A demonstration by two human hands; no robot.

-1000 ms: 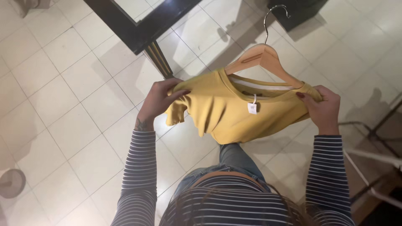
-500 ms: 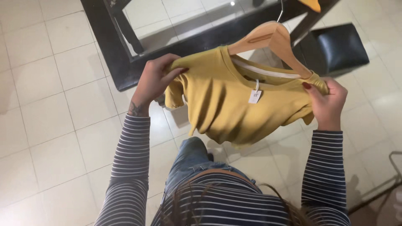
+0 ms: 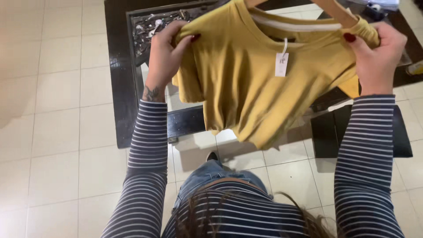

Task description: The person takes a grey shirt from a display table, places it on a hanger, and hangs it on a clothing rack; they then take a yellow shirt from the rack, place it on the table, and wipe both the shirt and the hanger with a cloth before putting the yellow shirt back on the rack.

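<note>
I am looking down at my own two hands, which hold up a mustard-yellow top [image 3: 260,83] in front of me, spread out between them at about chest height. My left hand [image 3: 165,53] is clenched on the top's left shoulder, the fabric bunched under my thumb and fingers, so that the short sleeve hangs down in folds just below it. My right hand [image 3: 379,55] grips the opposite shoulder, thumb on the front of the cloth and fingers curled behind it. The top hangs on a wooden hanger [image 3: 339,11], of which only one sloping arm shows at the upper edge of the view, running under the fabric near my right hand. A white stripe lines the inside of the neckline, and a small white paper tag [image 3: 281,64] dangles from the collar on a short string, lying against the front of the cloth. The hem falls loose and slightly crooked, ending above my jeans [image 3: 211,176]. Both my arms wear sleeves [image 3: 147,145] with narrow dark blue and white stripes. Behind the top stands a low dark desk [image 3: 121,88] with a glass surface and a tray of small mixed trinkets [image 3: 152,26] in its far corner, just beyond my left hand. A dark square stool [image 3: 328,132] sits on the floor beside my right forearm. The floor [image 3: 53,132] is laid with pale cream tiles.
</note>
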